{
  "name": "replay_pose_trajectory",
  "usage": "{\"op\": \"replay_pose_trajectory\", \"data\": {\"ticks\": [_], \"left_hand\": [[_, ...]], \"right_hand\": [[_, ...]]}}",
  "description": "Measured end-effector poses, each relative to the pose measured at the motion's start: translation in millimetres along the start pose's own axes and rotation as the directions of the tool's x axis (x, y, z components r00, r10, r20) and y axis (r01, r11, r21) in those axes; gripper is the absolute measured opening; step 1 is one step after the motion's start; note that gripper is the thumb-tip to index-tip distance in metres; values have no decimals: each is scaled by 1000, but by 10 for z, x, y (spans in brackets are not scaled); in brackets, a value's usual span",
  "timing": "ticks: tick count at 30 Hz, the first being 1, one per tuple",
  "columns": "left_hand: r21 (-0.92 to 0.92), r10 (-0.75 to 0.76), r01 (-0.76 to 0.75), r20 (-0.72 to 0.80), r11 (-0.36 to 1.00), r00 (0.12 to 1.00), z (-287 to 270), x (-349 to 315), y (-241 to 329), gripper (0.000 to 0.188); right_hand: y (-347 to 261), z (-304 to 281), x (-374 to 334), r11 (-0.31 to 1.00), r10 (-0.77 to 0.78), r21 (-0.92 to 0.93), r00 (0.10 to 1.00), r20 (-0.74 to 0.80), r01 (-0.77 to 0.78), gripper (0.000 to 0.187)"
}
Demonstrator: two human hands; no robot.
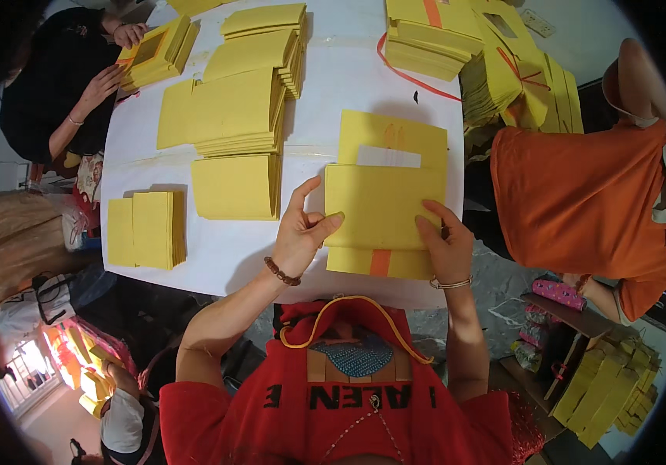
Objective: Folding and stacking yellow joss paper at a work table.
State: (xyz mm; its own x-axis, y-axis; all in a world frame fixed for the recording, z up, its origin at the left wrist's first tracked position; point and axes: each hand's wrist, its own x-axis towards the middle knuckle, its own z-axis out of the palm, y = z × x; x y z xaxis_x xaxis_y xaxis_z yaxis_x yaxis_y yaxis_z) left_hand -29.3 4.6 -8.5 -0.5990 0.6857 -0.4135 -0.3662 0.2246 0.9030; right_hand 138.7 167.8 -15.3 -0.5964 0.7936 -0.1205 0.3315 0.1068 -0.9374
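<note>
A yellow folded card sleeve (386, 201) lies in front of me at the table's near edge, or just above it; I cannot tell which. Its upper flap has a cut-out that shows white, and an orange strip crosses its lower part. My left hand (302, 234) pinches the left edge, thumb on the front and index finger pointing up beside it. My right hand (449, 242) grips the right edge, with its thumb on the front face. The fingers behind the sleeve are hidden.
Overlapping stacks of yellow folded cards (234, 186) run up the white table (310, 128). A smaller stack (155, 229) stands at the near left. Tied bundles (434, 39) and a red ribbon (410, 76) are far right. Co-workers stand left, handling a stack, and right, in an orange shirt (581, 201).
</note>
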Motion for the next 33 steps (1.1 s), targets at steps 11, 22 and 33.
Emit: {"op": "replay_pose_trajectory", "data": {"ticks": [11, 22, 33], "left_hand": [[221, 200, -217, 97, 951, 975, -41, -131, -81, 59], [819, 730, -552, 279, 159, 624, 41, -204, 144, 49], [524, 242, -852, 827, -7, 507, 385, 59, 114, 80]], "right_hand": [[-25, -1, 24, 990, 62, -128, 998, -6, -62, 30], [-6, 25, 15, 992, -34, -119, 998, -56, 27, 29], [104, 59, 10, 983, -142, -128, 986, -90, 130, 27]]}}
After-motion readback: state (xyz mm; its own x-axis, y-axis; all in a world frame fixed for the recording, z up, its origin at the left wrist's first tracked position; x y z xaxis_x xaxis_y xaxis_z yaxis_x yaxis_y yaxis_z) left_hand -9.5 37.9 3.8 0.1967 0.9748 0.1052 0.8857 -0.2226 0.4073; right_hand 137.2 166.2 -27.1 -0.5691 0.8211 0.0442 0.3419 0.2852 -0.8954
